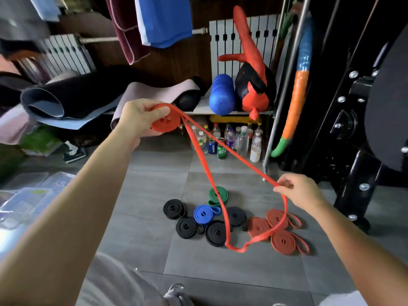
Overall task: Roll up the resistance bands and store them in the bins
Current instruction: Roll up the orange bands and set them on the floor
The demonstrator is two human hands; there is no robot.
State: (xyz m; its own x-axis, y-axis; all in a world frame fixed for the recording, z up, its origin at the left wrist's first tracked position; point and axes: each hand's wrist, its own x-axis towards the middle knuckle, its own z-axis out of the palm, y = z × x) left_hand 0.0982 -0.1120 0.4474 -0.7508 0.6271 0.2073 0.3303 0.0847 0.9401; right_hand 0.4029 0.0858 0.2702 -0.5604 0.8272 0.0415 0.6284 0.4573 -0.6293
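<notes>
My left hand point(138, 119) grips a partly rolled coil of a red resistance band point(165, 123) held up in the air. The loose rest of this band hangs down in a long loop to just above the floor. My right hand point(298, 191) pinches one strand of that loop lower and to the right. Below on the grey floor lie rolled bands: several black ones point(186, 226), a blue one point(204, 214), a green one point(217, 194) and three red ones point(283, 240). Clear plastic bins point(28, 199) sit at the left edge.
A shelf behind holds rolled mats point(72, 100), a blue foam roller point(221, 94) and a red punching bag point(254, 85). Bottles and cans point(229, 140) stand on the floor under it. A black weight rack point(353, 129) fills the right side.
</notes>
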